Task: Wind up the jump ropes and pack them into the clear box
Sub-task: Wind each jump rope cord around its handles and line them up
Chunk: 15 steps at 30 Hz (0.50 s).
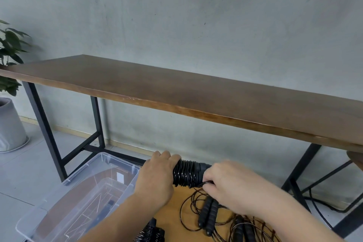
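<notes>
My left hand (157,177) grips one end of a jump rope bundle (187,173), black handles with thin dark cord wound tightly round them. At the bundle's other end my right hand (229,182) pinches the cord. Below them, loose jump ropes (210,210) with black foam handles and tangled cord lie on a light wooden surface (170,216). Another wound bundle (151,232) lies at the bottom edge. The clear box (78,190) stands open at the lower left; its inside looks bare apart from reflections.
A long dark wooden table (176,88) on black metal legs stands against a grey wall. A potted plant (9,84) in a grey pot is at the far left. Black cables (322,206) run on the tiled floor at the right.
</notes>
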Tool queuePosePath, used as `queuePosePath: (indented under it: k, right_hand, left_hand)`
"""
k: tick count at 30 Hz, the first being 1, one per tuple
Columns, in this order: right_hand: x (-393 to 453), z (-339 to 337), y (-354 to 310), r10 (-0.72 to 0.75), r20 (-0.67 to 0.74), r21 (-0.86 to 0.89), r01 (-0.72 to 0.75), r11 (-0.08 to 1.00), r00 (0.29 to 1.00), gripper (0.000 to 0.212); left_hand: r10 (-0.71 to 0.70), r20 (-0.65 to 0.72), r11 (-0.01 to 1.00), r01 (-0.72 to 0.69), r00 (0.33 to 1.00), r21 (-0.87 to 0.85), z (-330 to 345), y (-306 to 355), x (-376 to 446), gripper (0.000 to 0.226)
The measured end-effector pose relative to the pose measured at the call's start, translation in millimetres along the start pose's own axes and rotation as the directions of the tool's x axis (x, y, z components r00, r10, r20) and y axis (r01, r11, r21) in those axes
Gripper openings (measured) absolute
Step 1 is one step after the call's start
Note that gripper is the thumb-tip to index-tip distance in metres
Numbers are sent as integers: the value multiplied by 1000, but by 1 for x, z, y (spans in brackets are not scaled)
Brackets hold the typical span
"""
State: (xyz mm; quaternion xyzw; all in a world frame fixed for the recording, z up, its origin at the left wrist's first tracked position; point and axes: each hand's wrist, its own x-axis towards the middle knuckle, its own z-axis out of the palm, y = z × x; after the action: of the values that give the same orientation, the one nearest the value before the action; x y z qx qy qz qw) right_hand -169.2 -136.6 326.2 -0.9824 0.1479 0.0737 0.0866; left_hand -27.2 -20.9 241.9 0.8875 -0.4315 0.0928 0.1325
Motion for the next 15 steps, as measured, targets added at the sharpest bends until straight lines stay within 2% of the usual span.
queuePosePath:
  k: [6, 12, 15]
  right_hand:
    - [12, -32, 10, -111, 168, 6, 112, 994, 979, 20]
    - [28, -48, 22, -223, 230, 334, 138, 932, 947, 18]
    - [34, -48, 29, -281, 198, 505, 148, 851, 939, 14]
  left_hand:
    - [186, 137, 979, -172, 973, -108, 2, -4, -4, 57]
    - [372, 321, 882, -225, 871, -414, -17, -18, 4, 51]
    - [426, 380, 802, -149, 821, -578, -31, -17, 2, 48]
